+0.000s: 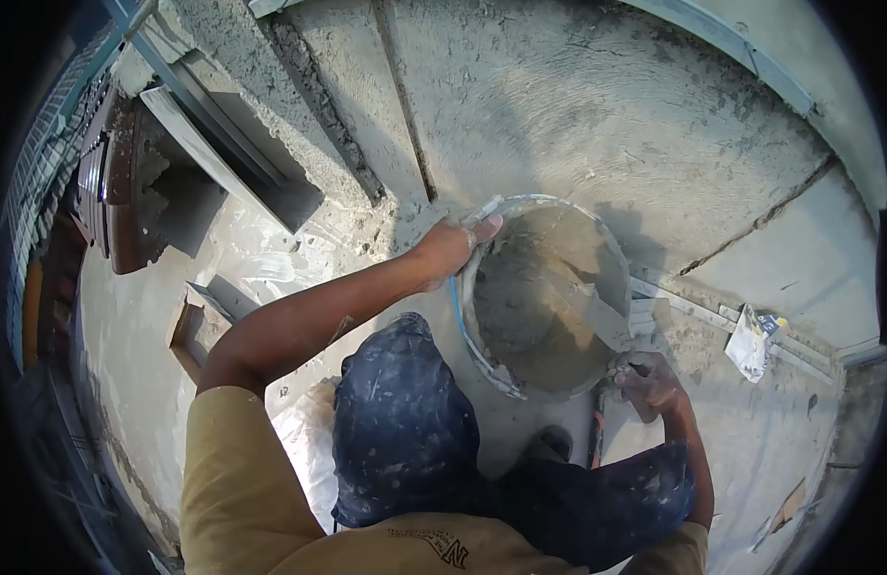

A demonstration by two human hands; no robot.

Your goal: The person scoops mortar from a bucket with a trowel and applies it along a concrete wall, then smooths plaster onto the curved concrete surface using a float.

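Note:
A round bucket (pixel 469 321) stands on the floor between my knees, with wet grey-brown mortar (pixel 520 307) inside. My left hand (pixel 453 251) is closed on its upper left rim, the thumb lying over the edge. At the lower right of the bucket, my right hand (pixel 647 380) is closed in a fist around the handle of a trowel. The trowel's flat, mortar-smeared blade (pixel 597 316) reaches over the right rim into the bucket. My fingers hide most of the handle.
A rough plastered wall (pixel 558 105) rises just beyond the bucket. Metal strips (pixel 692 302) and a torn white packet (pixel 750 343) lie to the right. On the left are an open box (pixel 199 326), a white plastic bag (pixel 307 446) and a leaning board (pixel 213 153).

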